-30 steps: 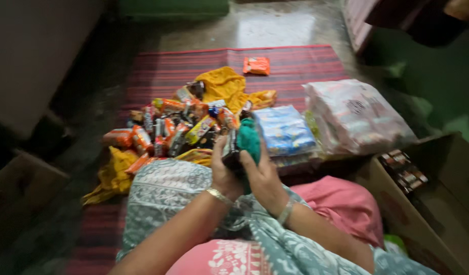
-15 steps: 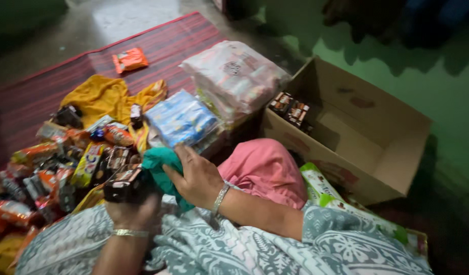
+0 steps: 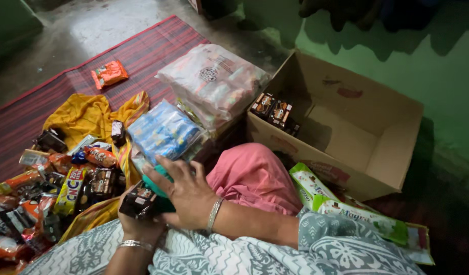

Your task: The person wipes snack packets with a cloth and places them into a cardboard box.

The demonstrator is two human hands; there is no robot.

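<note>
My left hand (image 3: 138, 224) grips a dark brown snack packet (image 3: 138, 199) low in the head view. My right hand (image 3: 186, 191) lies over a teal cloth (image 3: 154, 182) and presses against the same packet. Both wrists wear a metal bangle. Just beyond the hands lies a blue-and-white bundle of packets (image 3: 164, 131). An open cardboard box (image 3: 392, 127) stands to the right, with several dark packets (image 3: 272, 109) in its near-left corner.
A pile of mixed snack packets (image 3: 51, 188) lies on a yellow cloth (image 3: 81, 114) at left, on a red striped mat (image 3: 148, 48). One orange packet (image 3: 108, 74) lies apart. A large clear-wrapped bundle (image 3: 214, 81) sits behind the blue one. Green-white packets (image 3: 341, 203) lie by my pink-clad knee (image 3: 255, 175).
The view has swung to the right, bringing the cardboard box into sight. My hands have stayed together on the dark packet and teal cloth, now lower and nearer my lap.
</note>
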